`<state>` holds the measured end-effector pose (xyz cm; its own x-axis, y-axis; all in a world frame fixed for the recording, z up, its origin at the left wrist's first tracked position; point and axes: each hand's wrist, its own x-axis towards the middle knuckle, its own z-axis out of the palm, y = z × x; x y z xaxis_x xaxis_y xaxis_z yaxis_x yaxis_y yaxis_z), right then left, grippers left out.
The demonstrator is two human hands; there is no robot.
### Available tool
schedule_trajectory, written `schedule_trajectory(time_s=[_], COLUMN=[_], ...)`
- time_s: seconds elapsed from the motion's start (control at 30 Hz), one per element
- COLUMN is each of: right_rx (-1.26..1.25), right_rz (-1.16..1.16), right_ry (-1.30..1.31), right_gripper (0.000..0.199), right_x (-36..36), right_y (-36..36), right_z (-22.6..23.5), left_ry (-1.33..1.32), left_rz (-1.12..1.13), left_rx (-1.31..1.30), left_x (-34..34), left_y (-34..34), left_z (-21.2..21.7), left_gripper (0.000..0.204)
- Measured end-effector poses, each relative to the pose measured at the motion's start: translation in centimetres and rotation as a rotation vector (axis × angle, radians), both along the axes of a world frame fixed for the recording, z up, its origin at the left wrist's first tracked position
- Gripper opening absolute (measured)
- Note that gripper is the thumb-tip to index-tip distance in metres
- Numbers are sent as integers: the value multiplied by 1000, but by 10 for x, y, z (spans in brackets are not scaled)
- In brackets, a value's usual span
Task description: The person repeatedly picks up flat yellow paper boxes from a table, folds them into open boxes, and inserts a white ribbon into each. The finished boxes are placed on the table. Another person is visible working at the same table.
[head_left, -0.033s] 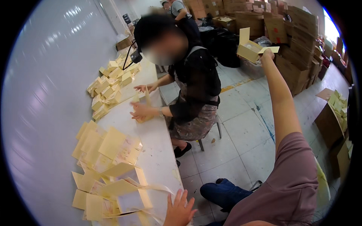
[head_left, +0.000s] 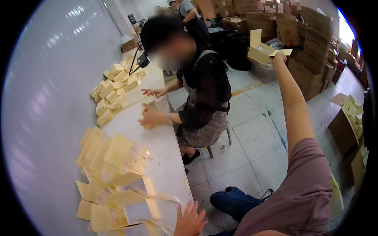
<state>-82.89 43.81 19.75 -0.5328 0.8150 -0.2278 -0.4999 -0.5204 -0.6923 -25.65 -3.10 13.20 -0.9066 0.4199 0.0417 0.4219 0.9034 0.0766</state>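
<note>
My right arm is stretched out far ahead to the right. Its hand (head_left: 279,58) is closed on a flap of a pale yellow cardboard box (head_left: 259,54), held up off the floor with its flaps open. Something whitish shows inside it. My left hand (head_left: 191,221) is at the near edge of the white table (head_left: 165,173), fingers spread, with nothing in it. Beside that hand trails a pale ribbon (head_left: 167,197) from a cluster of open pale yellow boxes (head_left: 118,153), some with printed insides.
Across the table corner a seated co-worker (head_left: 204,82) handles a small yellow box. More boxes (head_left: 114,90) are heaped farther along the table by the wall. Brown cartons (head_left: 307,70) and black bags (head_left: 238,49) stand behind; an open carton of yellow pieces (head_left: 344,126) is at right.
The co-worker's hands and the small box between them have shifted slightly. My left hand has moved a little right and down; my right hand and its box look unchanged.
</note>
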Motion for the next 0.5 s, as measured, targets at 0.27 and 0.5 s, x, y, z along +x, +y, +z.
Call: schedule_trajectory(time_s=[0.27, 0.5], right_rx=[-130, -29], right_rz=[89, 173], right_ry=[76, 10], right_gripper=[42, 41], right_x=[-61, -157], right_y=[-41, -58], right_z=[68, 92], left_ry=[-566, -601], left_rz=[240, 556], left_rx=[528, 726], left_x=[-2, -90], left_y=[36, 60], left_z=[21, 18], left_gripper=[48, 44])
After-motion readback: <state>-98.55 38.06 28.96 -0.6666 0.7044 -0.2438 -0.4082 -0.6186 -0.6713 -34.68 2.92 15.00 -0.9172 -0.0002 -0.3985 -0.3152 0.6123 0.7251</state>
